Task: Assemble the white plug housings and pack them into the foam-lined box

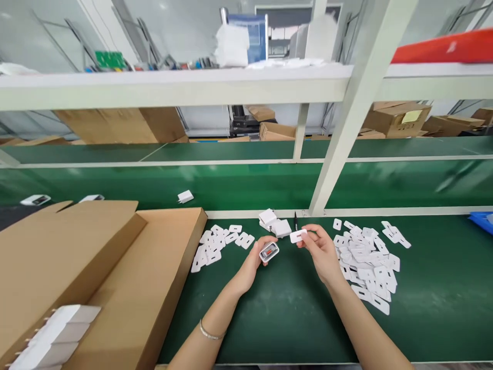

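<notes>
My left hand (251, 263) is closed around a white charger housing (269, 252), its open end facing me and showing metal and reddish parts inside. Between the thumb and fingers of my right hand (320, 252) is a small white cover plate (298, 236) with a slot in it. The plate is held apart from the housing, above and to its right. Just beyond my hands lie several white charger housings (282, 228) and a black pen-like tool (296, 221). One pile of white cover plates (365, 257) spreads to the right, and a smaller pile of plates (211, 246) to the left.
A cardboard box (181, 277) stands at the left, with white chargers (57, 334) lined up in it. Behind the bench runs a green conveyor belt (231, 185) carrying a few chargers (185, 196). A white frame post (346, 118) rises at the bench's back edge. A blue tray (481, 221) sits far right.
</notes>
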The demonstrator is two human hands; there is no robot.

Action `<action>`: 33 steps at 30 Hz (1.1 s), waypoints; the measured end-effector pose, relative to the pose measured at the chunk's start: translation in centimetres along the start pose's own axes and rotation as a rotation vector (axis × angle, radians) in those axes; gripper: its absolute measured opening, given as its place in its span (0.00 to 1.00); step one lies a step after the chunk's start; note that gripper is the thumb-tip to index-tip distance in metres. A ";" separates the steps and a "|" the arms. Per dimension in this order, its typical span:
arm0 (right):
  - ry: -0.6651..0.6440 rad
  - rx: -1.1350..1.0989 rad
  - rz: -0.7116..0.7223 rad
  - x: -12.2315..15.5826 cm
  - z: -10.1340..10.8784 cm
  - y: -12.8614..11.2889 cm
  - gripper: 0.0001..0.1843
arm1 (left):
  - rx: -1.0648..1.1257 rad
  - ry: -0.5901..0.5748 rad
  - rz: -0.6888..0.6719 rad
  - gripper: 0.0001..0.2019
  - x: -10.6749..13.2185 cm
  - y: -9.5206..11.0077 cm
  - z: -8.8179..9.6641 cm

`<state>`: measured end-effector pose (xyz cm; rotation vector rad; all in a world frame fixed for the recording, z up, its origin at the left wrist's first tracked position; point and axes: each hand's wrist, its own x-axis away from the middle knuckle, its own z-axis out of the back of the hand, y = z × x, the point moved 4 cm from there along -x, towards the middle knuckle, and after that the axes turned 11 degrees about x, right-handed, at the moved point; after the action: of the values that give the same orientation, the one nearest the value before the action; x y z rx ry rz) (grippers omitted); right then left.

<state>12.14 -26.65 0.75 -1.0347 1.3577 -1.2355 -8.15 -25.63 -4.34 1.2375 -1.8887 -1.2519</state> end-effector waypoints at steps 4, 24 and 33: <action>0.016 0.026 0.003 0.7 -0.4 0.8 0.21 | -0.111 0.000 0.031 0.36 0.2 0.1 0.3; -0.179 0.152 0.027 2.5 -3.6 3.3 0.16 | -0.365 0.022 0.064 0.24 1.5 -0.6 -0.8; -0.391 0.207 -0.095 2.8 -4.1 3.7 0.29 | -0.313 0.001 -0.129 0.23 1.6 0.2 -1.4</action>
<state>7.77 -28.39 -3.24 -1.1317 0.8718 -1.1419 -7.75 -27.62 -3.64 1.2026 -1.5565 -1.5452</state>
